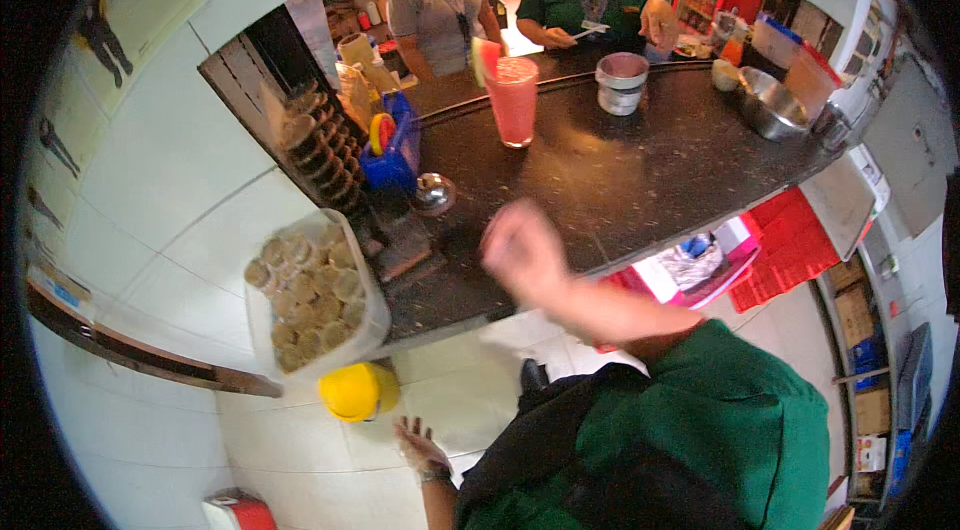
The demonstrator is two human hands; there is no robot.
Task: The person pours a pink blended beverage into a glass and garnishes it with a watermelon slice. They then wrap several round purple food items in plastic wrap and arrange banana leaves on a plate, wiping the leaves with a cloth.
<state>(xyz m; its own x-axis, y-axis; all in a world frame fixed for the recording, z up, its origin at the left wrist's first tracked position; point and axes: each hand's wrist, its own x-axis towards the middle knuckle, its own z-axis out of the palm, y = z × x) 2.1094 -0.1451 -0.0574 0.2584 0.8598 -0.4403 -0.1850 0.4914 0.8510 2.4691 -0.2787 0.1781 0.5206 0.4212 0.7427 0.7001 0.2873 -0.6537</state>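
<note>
My right hand (pixel 523 249) is over the dark stone counter (pixel 585 185), blurred by motion. Its fingers look curled, and whether anything is in them cannot be made out. My left hand (pixel 422 446) hangs low at my side above the tiled floor, fingers apart, holding nothing. Farther back on the counter stands a tall glass of red drink (pixel 515 106) with a watermelon wedge (pixel 486 59) on its rim. A shiny domed metal bell (pixel 435 194) sits left of my right hand. Beyond, toward the right, are stacked pale tubs (pixel 622 84).
A plastic bin of small lidded cups (pixel 259 331) is at the counter's left end, near stacked round items (pixel 319 147) and a blue caddy (pixel 394 155). A yellow bucket (pixel 356 391) stands below. Steel bowl (pixel 772 106) at right. Two people (pixel 439 12) stand across the counter.
</note>
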